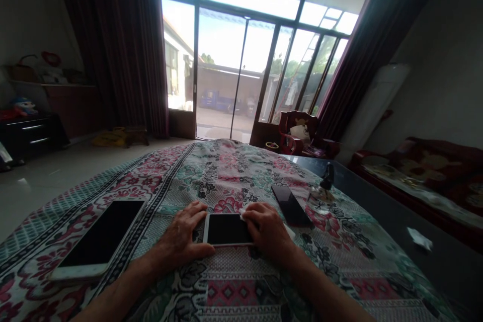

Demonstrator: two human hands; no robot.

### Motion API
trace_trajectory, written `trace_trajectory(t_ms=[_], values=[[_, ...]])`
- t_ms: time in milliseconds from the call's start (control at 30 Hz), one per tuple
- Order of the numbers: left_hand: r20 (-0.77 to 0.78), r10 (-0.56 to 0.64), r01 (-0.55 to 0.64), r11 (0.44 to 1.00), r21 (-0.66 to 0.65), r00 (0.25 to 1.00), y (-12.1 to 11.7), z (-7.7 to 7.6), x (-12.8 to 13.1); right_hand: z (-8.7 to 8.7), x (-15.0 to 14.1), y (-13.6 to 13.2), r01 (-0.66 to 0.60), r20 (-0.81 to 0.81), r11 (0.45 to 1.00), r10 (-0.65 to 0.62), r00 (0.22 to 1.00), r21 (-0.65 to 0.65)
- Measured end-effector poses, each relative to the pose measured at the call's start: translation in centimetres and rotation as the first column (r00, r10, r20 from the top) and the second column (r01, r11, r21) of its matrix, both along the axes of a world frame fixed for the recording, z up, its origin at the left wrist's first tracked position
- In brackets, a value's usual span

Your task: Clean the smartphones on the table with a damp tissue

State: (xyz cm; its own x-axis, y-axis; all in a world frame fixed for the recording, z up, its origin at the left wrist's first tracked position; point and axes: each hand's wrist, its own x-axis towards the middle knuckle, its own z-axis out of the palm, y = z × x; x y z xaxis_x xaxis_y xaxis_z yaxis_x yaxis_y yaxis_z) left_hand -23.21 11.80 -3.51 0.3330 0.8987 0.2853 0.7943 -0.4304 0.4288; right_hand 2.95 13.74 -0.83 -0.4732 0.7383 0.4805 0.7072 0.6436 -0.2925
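A white-framed smartphone point(229, 229) with a dark screen lies sideways on the patterned cloth in front of me. My left hand point(184, 234) holds its left end, thumb at the near corner and fingers by the far one. Over the right end, my right hand point(267, 231) has its fingers closed on a white tissue point(244, 210), pressed at the screen's edge. Part of the tissue and the phone's right end are hidden under that hand. A larger white phone point(100, 236) rests left of my left forearm. Beyond my right hand lies a black phone point(291, 205).
A clear glass bottle with a black pump top point(327, 177) stands right of the black phone. The floral cloth point(234, 292) covers much of the dark table point(392, 211). A crumpled white tissue point(419, 238) lies at the right. Farther off are a wooden chair point(298, 126) and a sofa point(422, 166).
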Motion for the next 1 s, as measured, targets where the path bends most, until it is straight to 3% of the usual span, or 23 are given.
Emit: trace_trajectory(t_ms=[467, 1000], values=[[0.025, -0.093, 0.095, 0.993, -0.068, 0.995, 0.2, 1.0, 0.4, 0.5, -1.1, -0.7, -0.008, 0.107, 0.999, 0.012, 0.994, -0.037], [0.065, -0.109, 0.111, 0.993, -0.043, 0.992, 0.5, 1.0, 0.7, 0.9, -5.3, -1.9, -0.134, 0.212, 0.991, 0.137, 0.968, -0.027]])
